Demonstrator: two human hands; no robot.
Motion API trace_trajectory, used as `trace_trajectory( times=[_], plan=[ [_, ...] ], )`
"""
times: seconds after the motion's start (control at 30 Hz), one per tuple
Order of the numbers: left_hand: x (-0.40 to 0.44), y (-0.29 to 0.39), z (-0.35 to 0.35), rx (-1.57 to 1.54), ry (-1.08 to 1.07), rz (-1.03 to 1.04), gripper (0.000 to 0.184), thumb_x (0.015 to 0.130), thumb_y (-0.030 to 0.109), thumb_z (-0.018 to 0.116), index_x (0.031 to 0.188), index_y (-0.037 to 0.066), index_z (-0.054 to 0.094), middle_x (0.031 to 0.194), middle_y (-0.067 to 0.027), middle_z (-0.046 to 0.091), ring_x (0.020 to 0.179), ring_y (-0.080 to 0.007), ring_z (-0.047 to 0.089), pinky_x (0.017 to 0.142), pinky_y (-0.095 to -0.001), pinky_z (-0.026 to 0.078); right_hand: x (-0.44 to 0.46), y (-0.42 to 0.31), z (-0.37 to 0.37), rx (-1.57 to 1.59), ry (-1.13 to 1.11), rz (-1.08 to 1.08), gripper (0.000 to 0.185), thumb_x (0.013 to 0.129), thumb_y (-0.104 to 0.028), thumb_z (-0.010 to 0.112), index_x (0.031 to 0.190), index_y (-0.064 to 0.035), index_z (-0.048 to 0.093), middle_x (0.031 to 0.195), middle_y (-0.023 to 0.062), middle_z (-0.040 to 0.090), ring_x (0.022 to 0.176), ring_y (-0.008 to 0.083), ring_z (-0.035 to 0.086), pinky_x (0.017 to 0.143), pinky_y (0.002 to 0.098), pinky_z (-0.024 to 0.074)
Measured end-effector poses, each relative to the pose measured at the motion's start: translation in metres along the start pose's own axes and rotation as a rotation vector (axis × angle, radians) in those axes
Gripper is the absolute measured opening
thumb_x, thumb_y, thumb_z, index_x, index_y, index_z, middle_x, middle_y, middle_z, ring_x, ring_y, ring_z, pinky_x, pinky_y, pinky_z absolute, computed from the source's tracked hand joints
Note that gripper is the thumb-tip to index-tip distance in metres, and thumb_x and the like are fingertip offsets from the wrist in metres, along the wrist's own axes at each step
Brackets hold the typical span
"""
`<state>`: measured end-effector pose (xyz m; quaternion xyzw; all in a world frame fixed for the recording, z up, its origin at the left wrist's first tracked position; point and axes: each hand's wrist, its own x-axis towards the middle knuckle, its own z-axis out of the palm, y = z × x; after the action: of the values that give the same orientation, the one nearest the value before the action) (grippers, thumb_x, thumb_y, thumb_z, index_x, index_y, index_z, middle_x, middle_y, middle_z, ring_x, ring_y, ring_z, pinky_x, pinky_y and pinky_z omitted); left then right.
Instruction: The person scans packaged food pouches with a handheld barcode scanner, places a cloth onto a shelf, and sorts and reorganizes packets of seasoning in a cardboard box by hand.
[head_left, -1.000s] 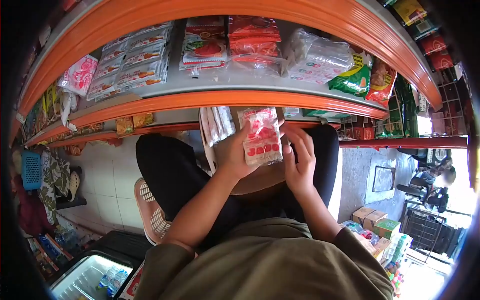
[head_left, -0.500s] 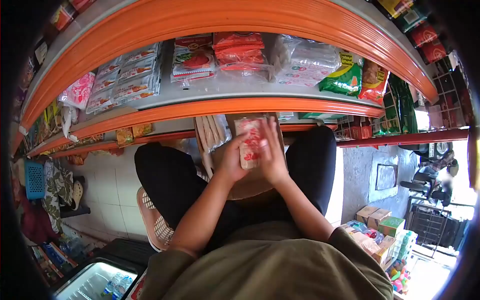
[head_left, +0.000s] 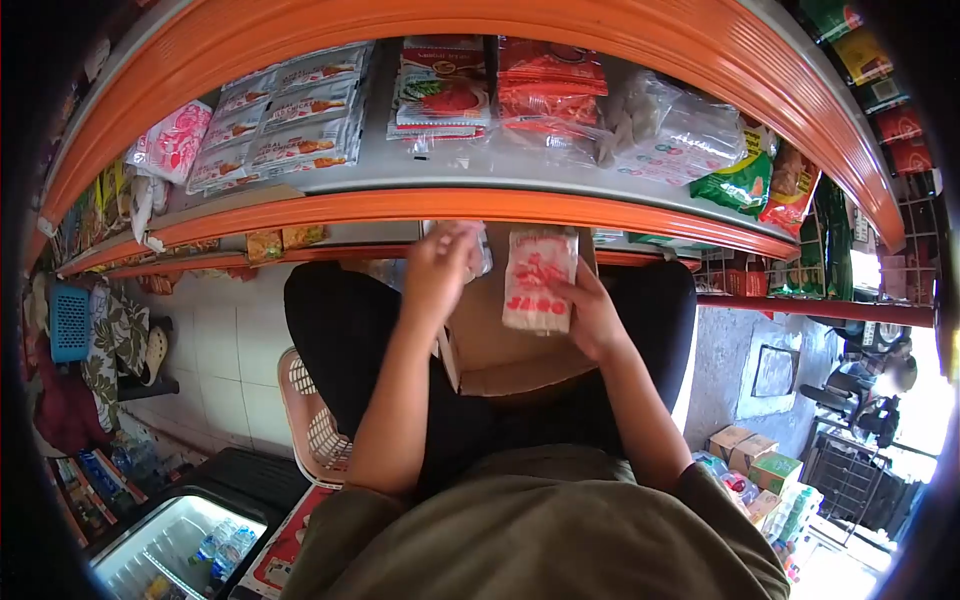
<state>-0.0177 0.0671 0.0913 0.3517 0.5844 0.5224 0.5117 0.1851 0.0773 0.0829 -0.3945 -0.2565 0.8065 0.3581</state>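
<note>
My right hand (head_left: pixel 592 318) is closed on the right edge of a flat, pale packet (head_left: pixel 540 285) with red print, thumb across its front. The packet stands nearly upright over an open cardboard box (head_left: pixel 525 378) between my knees. Left of it, just under the orange shelf edge, is my left hand (head_left: pixel 440 268), its fingers bent and blurred. Beside those fingers shows a clear plastic wrapping (head_left: pixel 484 252); I cannot tell whether the hand touches it.
An orange-edged shelf (head_left: pixel 480 205) crosses close in front, bearing silver sachets (head_left: pixel 285 125), red packets (head_left: pixel 550 85) and a clear-wrapped bundle (head_left: pixel 680 130). A pink plastic basket (head_left: pixel 312 420) stands by my left leg. Behind it is a glass-topped cooler (head_left: pixel 170 540).
My left hand has left the packet and moved left and up toward the shelf edge. The packet, now in my right hand alone, has shifted right. The view has moved slightly.
</note>
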Motion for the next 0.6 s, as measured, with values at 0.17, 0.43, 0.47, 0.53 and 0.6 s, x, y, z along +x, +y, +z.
trace_trajectory(
  times=[0.17, 0.43, 0.47, 0.53, 0.6],
  plan=[
    [0.028, -0.010, -0.048, -0.106, 0.332, 0.027, 0.032, 0.091, 0.032, 0.048, 0.093, 0.002, 0.060, 0.084, -0.0055, 0.061, 0.077, -0.0127, 0.054, 0.075, -0.0256, 0.040, 0.074, 0.011, 0.006, -1.008, 0.151, -0.234, 0.038, 0.086, -0.009, 0.051, 0.123, -0.0038, 0.046, 0.115, 0.0117, 0.055, 0.102, 0.0234, 0.055, 0.087, 0.0299, 0.0423],
    [0.051, -0.054, -0.016, -0.595, 0.327, -0.254, 0.054, 0.092, 0.042, 0.042, 0.132, 0.007, 0.038, 0.133, -0.0061, 0.042, 0.120, -0.0187, 0.040, 0.099, -0.0321, 0.031, 0.122, 0.047, 0.032, -0.858, 0.215, -0.275, 0.039, 0.092, -0.032, 0.047, 0.114, -0.0010, 0.054, 0.109, 0.0175, 0.058, 0.099, 0.0261, 0.056, 0.085, 0.0347, 0.0426],
    [0.045, -0.038, -0.010, -0.598, 0.389, -0.205, 0.053, 0.092, 0.042, 0.043, 0.132, 0.007, 0.038, 0.133, -0.0045, 0.041, 0.121, -0.0176, 0.038, 0.100, -0.0318, 0.030, 0.135, 0.065, 0.007, -0.862, 0.209, -0.271, 0.039, 0.092, -0.032, 0.047, 0.114, -0.0010, 0.054, 0.109, 0.0175, 0.058, 0.099, 0.0261, 0.056, 0.085, 0.0347, 0.0426],
    [0.044, -0.043, -0.012, -0.600, 0.461, -0.167, 0.053, 0.092, 0.042, 0.044, 0.132, 0.008, 0.038, 0.133, -0.0028, 0.040, 0.122, -0.0165, 0.037, 0.101, -0.0316, 0.028, 0.166, 0.125, -0.058, -0.935, 0.005, -0.687, 0.053, 0.092, -0.043, 0.044, 0.121, 0.0003, 0.050, 0.117, 0.0159, 0.056, 0.107, 0.0246, 0.052, 0.091, 0.0322, 0.0385],
    [0.055, -0.074, -0.019, -0.721, 0.430, -0.083, 0.052, 0.091, 0.040, 0.045, 0.132, 0.009, 0.037, 0.133, -0.0020, 0.039, 0.122, -0.0152, 0.034, 0.102, -0.0302, 0.024, 0.127, 0.079, 0.007, -0.791, 0.157, -0.374, 0.056, 0.092, -0.044, 0.044, 0.123, 0.0018, 0.048, 0.120, 0.0145, 0.054, 0.111, 0.0236, 0.050, 0.093, 0.0314, 0.0366]
  ],
)
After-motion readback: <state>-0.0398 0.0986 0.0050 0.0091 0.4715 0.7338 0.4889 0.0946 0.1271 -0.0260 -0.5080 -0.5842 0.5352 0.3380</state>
